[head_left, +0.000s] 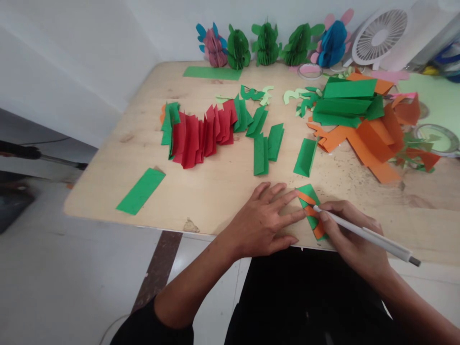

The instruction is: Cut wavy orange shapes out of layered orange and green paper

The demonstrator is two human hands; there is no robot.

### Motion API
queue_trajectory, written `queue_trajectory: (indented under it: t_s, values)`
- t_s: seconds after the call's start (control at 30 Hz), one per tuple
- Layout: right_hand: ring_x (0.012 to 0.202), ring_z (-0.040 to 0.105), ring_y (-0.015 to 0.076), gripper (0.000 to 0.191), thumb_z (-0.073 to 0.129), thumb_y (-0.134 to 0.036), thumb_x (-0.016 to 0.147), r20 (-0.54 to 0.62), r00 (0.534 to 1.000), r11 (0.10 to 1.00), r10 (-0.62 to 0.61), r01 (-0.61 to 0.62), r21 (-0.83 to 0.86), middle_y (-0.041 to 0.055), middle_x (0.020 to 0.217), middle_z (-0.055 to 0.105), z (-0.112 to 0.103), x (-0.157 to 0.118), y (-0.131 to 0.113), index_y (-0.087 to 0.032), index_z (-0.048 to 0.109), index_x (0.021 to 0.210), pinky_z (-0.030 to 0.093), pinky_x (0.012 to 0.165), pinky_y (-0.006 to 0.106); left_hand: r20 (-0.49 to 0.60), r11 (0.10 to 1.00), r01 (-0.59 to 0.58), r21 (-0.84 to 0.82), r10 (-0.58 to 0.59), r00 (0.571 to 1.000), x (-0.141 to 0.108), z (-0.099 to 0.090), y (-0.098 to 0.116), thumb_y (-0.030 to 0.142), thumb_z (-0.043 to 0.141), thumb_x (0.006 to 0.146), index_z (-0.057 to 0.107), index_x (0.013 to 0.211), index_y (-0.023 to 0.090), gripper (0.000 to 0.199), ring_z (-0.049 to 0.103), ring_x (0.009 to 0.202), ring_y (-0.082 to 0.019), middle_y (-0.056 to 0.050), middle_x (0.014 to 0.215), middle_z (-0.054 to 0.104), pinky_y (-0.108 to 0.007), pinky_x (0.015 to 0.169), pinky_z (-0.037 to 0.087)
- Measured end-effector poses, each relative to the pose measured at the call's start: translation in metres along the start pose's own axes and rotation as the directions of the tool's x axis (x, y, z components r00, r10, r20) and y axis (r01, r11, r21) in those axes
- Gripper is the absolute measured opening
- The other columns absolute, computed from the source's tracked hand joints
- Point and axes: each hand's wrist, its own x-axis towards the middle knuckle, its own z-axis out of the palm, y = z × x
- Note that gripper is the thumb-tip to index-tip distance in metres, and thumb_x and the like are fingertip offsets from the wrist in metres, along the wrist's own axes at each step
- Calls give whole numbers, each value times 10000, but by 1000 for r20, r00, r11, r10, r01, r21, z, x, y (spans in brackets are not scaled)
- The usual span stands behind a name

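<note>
1. A pale wooden table (215,196) is spanning the view, bearing everything below.
2. An orange paper heap (381,139) is sprawling at the right, with folded green sheets (348,88) lying against its upper part.
3. The left hand (264,223) is lying palm down near the front edge, fingers slightly spread, two fingertips pressing on the paper being worked.
4. The right hand (359,256) is pinching a pen between thumb and fingers.
5. Pleated red papers (189,143) are standing in a row left of centre, folded green pieces flanking both ends.
6. A white fan (383,33) is standing at the back right.
7. Five paper figures (266,45) are lining the wall beside it.
8. The white pen (373,237) is slanting down leftward, its tip at the orange cut-out, perhaps touching it.
9. A green strip (312,193) is lying between the hands, at the table's front edge.
10. The orange cut-out (318,231) is resting on that strip, partly covered by fingers.
</note>
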Motion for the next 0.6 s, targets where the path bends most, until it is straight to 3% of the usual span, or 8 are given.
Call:
queue_trajectory:
  t_s: [0.6]
  values:
    - [604, 645, 138, 98, 566, -294, 880, -49, 998, 998, -36, 38, 42, 7, 757, 701, 3, 0, -1, -226, 635, 869, 491, 556, 265, 18, 1000, -21, 16, 21, 1000, 1, -3, 1, 543, 500, 912, 468, 1392, 332, 525, 309, 1371, -358, -61, 1520, 372, -579, 1105, 210]
